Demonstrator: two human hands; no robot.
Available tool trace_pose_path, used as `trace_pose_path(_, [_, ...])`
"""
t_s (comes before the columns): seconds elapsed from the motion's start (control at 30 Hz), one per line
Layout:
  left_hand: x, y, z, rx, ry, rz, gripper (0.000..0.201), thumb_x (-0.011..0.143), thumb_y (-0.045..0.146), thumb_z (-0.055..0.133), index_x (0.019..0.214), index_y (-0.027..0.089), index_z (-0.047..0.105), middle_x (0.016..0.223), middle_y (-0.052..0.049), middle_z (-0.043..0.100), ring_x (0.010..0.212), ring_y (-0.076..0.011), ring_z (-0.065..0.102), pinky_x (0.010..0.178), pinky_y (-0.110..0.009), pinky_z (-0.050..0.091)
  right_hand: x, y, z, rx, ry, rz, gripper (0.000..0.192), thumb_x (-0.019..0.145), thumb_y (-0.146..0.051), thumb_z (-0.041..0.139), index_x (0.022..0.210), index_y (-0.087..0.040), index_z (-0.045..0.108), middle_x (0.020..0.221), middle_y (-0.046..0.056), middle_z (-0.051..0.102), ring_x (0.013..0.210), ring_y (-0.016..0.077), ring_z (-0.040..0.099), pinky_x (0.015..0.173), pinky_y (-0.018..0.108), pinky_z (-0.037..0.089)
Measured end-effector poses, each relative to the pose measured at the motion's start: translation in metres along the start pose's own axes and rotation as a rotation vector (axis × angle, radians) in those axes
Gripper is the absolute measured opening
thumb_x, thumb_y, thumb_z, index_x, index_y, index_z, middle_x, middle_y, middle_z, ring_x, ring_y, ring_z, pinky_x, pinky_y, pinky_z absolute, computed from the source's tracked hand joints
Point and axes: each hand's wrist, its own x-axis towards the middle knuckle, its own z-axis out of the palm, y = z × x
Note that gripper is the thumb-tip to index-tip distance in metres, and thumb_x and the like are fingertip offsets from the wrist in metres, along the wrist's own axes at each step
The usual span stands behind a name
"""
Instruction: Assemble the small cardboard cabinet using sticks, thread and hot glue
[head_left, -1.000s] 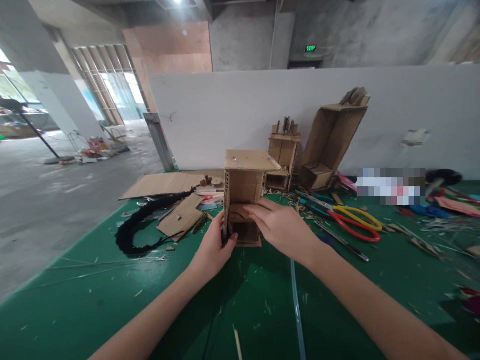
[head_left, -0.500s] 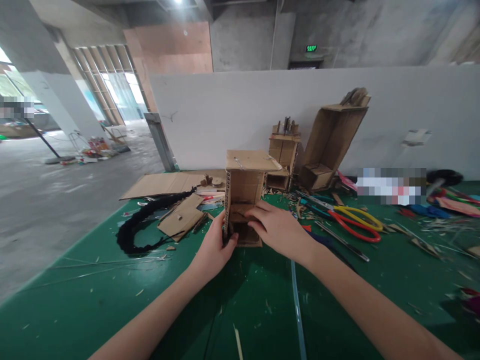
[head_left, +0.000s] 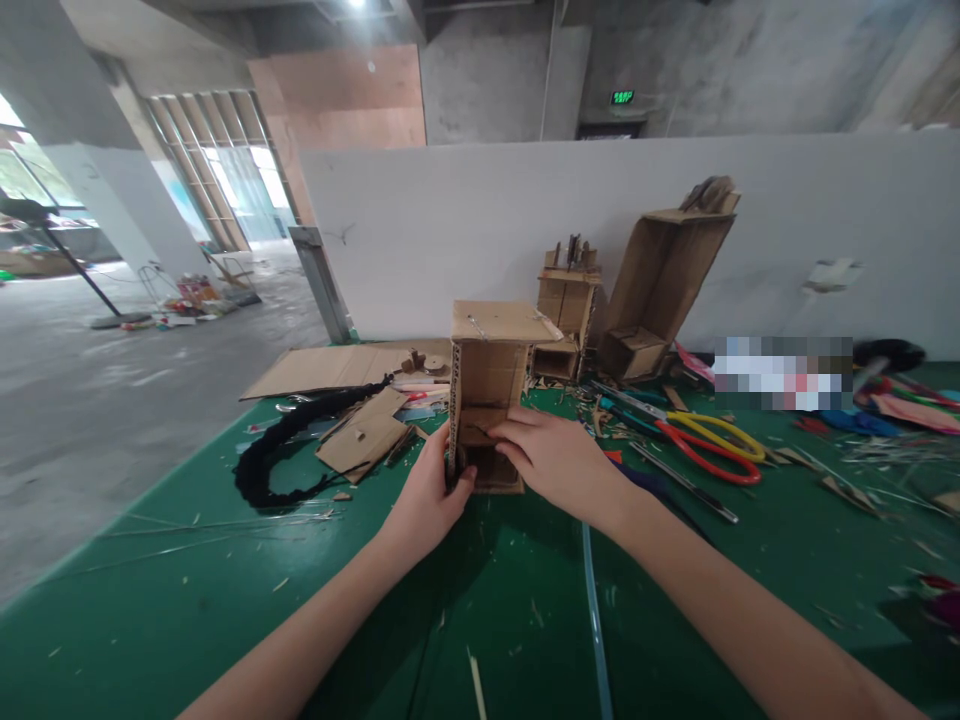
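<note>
A small cardboard box [head_left: 491,372] stands upright on the green table, its open front facing me, with a flat top and a shelf low inside. My left hand [head_left: 429,500] is closed round its lower left side, the thumb at the front edge. At the shelf [head_left: 480,418], my right hand [head_left: 551,455] reaches in across the right side with its fingers bent together. Its fingertips touch or nearly touch the shelf; whatever they pinch is too small or hidden to name.
Behind stand a smaller cardboard piece [head_left: 568,300] and a tall leaning cardboard box [head_left: 667,270]. Right of my hands lie scissors [head_left: 712,445] with red and yellow handles and a craft knife [head_left: 694,487]. At left are a black braided band [head_left: 255,460] and cardboard scraps [head_left: 367,435].
My right hand has shifted very slightly to the left at the shelf. The box and my left hand stay in place.
</note>
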Motion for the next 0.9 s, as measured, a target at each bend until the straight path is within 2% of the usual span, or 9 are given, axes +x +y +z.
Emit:
trace_pose_path(0.27, [0.0003,0.0011,-0.0005,-0.009,0.005,-0.009,0.045,0.085,0.025,0.049,0.128,0.015,0.040,0.126,-0.014,0.052,0.118,-0.0269,0.047,0.098,-0.044,0.041,-0.0068,-0.0040,-0.0005,-0.068,0.073,0.067,0.025,0.090,-0.025,0.048,0.113,-0.017,0.054,0.109,0.006,0.058,0.079,0.0168,0.061,0.056,0.029,0.046])
trace_pose_path(0.4, [0.0002,0.0014,-0.0005,-0.002,0.007,-0.008,0.043,0.085,0.025,0.049,0.126,0.015,0.041,0.126,-0.014,0.051,0.118,-0.0265,0.047,0.098,-0.043,0.040,-0.0061,-0.0039,-0.0022,-0.079,0.049,0.035,0.017,0.092,-0.024,0.047,0.102,-0.019,0.059,0.102,0.003,0.059,0.082,0.0160,0.061,0.057,0.026,0.044])
trace_pose_path(0.63, [0.0005,0.0000,0.0002,-0.008,0.003,-0.013,0.043,0.084,0.024,0.049,0.126,0.015,0.040,0.124,-0.014,0.052,0.117,-0.0256,0.048,0.099,-0.043,0.040,-0.0040,-0.0042,-0.0056,-0.155,-0.002,-0.026,0.020,0.093,-0.022,0.043,0.095,-0.019,0.063,0.094,0.003,0.059,0.086,0.0163,0.061,0.059,0.026,0.043])
trace_pose_path(0.73, [0.0005,0.0020,-0.0003,-0.037,-0.003,-0.009,0.043,0.084,0.022,0.049,0.126,0.016,0.040,0.124,-0.013,0.052,0.115,-0.0252,0.049,0.099,-0.044,0.040,-0.0054,-0.0061,-0.0055,-0.199,0.047,-0.009,0.022,0.092,-0.025,0.044,0.109,-0.018,0.057,0.102,0.005,0.058,0.080,0.0172,0.061,0.052,0.027,0.042])
trace_pose_path(0.8, [0.0002,0.0023,-0.0003,-0.041,0.001,-0.001,0.042,0.084,0.022,0.049,0.125,0.016,0.040,0.125,-0.013,0.052,0.115,-0.0250,0.049,0.100,-0.044,0.039,-0.0055,-0.0066,-0.0048,-0.203,0.083,0.018,0.033,0.090,-0.029,0.047,0.121,-0.017,0.049,0.110,0.008,0.056,0.077,0.0181,0.061,0.050,0.029,0.042])
trace_pose_path(0.9, [-0.0005,-0.0001,0.0004,-0.039,0.005,0.002,0.045,0.085,0.023,0.049,0.128,0.016,0.039,0.126,-0.013,0.051,0.117,-0.0252,0.049,0.100,-0.044,0.039,-0.0028,-0.0062,-0.0045,-0.203,0.058,0.023,0.041,0.087,-0.034,0.050,0.124,-0.018,0.046,0.116,0.010,0.052,0.076,0.0193,0.061,0.049,0.030,0.041])
